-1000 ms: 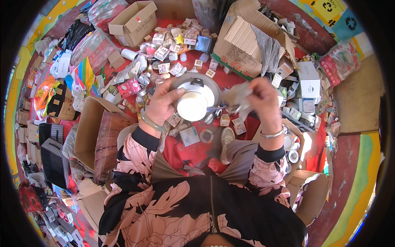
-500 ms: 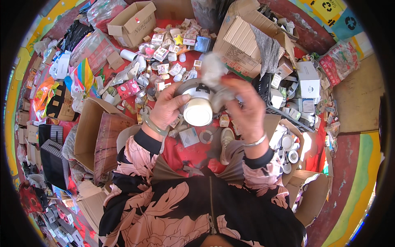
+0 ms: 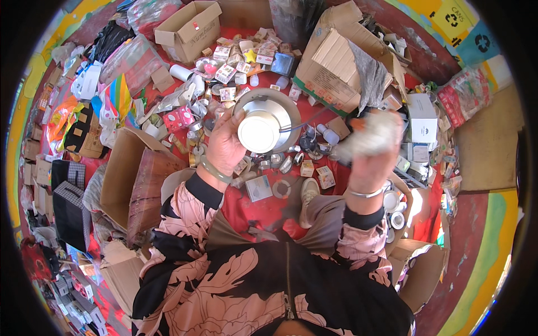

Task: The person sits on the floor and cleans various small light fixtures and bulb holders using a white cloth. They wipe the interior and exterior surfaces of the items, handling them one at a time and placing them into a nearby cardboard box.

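Observation:
My left hand (image 3: 224, 143) grips a round light fitting (image 3: 284, 103) by its edge, thumb on the rim. The fitting has a wide silvery ring and a bright white disc facing up toward me. A thin dark wire seems to run from it to the right. Off to the right, my right hand (image 3: 376, 168) is raised, its fingers smeared by motion and closed around a crumpled whitish-grey cloth (image 3: 370, 134). Cloth and fitting are apart. Below the fitting lie several small metal cylinders (image 3: 276, 160) and a white square box (image 3: 258, 189) on the red floor.
An empty cardboard box (image 3: 124, 179) stands open at my left. White round fittings (image 3: 393, 204) fill a carton at my right. Small boxes (image 3: 227, 73) lie heaped ahead, beside an upright carton (image 3: 190, 33) and a large torn carton (image 3: 330, 64) with grey fabric over it.
My right hand has swung right, away from the light fitting, taking the cloth with it. The fitting has tilted and moved slightly up, so its silvery ring now shows more fully.

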Available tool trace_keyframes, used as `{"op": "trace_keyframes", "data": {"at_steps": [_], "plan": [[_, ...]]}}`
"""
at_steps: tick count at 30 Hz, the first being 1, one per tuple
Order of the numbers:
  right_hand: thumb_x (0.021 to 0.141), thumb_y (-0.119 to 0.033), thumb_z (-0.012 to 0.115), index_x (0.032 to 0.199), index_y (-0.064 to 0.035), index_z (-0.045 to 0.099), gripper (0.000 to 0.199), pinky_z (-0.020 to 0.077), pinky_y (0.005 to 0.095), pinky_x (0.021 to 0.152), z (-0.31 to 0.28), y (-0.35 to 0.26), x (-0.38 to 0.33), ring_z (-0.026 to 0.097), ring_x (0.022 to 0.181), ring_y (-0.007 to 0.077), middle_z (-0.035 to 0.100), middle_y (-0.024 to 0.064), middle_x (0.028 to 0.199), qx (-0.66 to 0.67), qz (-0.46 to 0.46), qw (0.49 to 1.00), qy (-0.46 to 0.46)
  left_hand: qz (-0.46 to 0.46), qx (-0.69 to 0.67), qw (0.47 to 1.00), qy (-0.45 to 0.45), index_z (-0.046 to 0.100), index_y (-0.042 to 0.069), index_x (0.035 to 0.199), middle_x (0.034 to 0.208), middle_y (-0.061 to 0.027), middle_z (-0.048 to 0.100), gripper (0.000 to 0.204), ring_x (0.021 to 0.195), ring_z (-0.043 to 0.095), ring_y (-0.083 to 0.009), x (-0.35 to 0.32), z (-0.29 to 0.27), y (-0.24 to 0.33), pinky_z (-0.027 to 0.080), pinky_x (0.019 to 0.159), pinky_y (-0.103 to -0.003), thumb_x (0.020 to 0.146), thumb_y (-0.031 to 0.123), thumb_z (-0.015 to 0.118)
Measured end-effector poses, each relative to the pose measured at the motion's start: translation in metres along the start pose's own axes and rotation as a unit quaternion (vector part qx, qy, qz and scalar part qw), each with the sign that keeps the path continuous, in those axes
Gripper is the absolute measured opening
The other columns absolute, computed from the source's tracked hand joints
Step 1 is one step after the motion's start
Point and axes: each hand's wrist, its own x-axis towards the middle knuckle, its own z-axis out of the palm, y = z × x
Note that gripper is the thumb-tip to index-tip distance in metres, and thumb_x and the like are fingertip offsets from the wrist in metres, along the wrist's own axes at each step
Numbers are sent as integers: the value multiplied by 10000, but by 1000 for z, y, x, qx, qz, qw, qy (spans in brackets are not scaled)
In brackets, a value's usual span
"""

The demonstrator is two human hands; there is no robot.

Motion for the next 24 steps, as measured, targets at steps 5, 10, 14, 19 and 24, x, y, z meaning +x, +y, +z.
{"op": "trace_keyframes", "data": {"at_steps": [5,10,14,19,24], "plan": [[803,-161,602,1030,-84,447,285,465,352,680,-34,-14,22,520,719,197,513,99,947,255,93,948,-164,-24,-22,999,-16,476,-32,1145,1039,-120,591,334,940,593,-202,0,-1,-2,483,844,-332,884,172,513],[829,-62,549,933,-42,478,128,519,304,668,-5,-9,6,583,818,204,593,130,907,65,70,993,-75,-30,-78,996,-8,479,-28,1137,1070,-132,577,338,981,580,-231,2,-9,-5,475,872,-375,894,208,492],[858,-37,519,1009,-26,576,162,444,185,605,15,-1,-1,546,678,63,603,22,803,-179,104,978,19,-33,-71,997,12,465,-26,1162,1108,-150,562,367,1005,570,-250,4,-5,-7,462,897,-394,896,226,483],[811,21,496,1196,-17,489,388,426,253,822,51,36,-8,541,939,121,568,73,1085,-414,-29,900,-135,-47,-41,998,12,443,-8,1206,1171,-129,534,424,1068,529,-241,10,1,-14,416,940,-404,880,256,506],[698,59,471,1189,12,471,493,304,423,1009,62,78,-27,466,1159,307,519,177,1188,-648,-179,700,-242,-52,-28,994,95,442,17,1217,1192,-111,522,422,1099,504,-235,10,1,-12,390,958,-403,869,247,508]]}}
